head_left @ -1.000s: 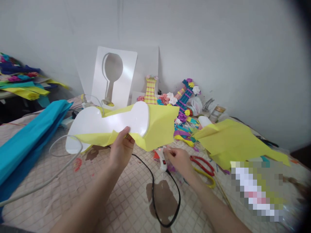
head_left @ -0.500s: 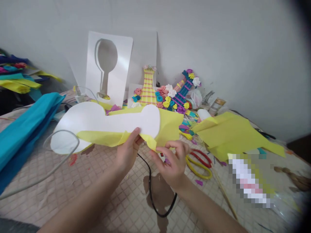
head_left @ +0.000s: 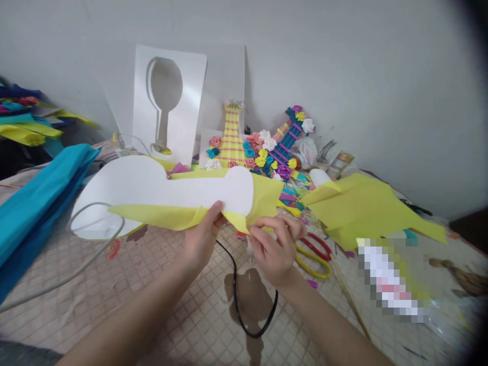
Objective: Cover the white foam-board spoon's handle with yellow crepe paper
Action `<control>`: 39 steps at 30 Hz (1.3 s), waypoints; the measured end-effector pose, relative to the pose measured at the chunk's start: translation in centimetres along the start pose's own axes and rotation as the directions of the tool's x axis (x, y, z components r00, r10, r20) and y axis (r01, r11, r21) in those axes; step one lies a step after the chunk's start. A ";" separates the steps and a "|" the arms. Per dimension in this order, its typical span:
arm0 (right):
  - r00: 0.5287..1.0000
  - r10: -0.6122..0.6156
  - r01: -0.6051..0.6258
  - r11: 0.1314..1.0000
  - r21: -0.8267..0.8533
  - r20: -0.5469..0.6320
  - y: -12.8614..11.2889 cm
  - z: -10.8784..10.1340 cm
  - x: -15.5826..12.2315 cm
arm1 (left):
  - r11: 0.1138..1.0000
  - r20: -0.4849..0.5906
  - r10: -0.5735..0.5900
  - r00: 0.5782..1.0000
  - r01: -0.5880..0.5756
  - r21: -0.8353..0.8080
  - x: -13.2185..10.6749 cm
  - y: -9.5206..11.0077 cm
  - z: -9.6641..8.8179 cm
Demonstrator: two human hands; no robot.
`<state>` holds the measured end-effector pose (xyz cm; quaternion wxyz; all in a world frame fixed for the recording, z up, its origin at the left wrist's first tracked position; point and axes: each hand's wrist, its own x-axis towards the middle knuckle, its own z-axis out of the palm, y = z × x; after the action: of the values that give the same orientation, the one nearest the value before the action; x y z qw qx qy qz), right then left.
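A white guitar-shaped cutout (head_left: 152, 183) lies across my view, its wide body at the left and its rounded head at the right. Yellow crepe paper (head_left: 267, 195) backs it, showing past the head and along the neck's near edge. My left hand (head_left: 204, 234) is closed on the neck's lower edge, thumb on the white face and fingers underneath. With fingertips pinched together, my right hand (head_left: 276, 246) grips the yellow paper's edge just below the head. A thin grey cord (head_left: 95, 251) loops in front of the wide body.
Scissors (head_left: 314, 259) with red and yellow handles lie right of my right hand. A black cable (head_left: 236, 300) curves over the quilted cloth. Decorated paper guitars (head_left: 233, 134) and a white board with a cut-out shape (head_left: 190, 101) stand behind. Blue paper (head_left: 46, 198) lies left, yellow paper (head_left: 366, 208) right.
My right hand has moved slightly right, drawing the paper edge along near the head. The cutout's wide body has shifted a little left and up. My left hand keeps its hold.
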<state>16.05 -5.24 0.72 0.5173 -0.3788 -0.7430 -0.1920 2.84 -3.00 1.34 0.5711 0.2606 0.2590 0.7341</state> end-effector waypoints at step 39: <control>0.733 0.047 -0.088 0.996 0.026 0.678 3.0 -4.0 6.5 | 0.951 -0.052 -0.211 0.976 0.217 0.219 0.2 -0.2 -0.6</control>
<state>19.69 -3.65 7.87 0.2291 -0.4347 -0.8709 -0.0013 2.59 -2.82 0.78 0.6106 0.2833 0.3744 0.6377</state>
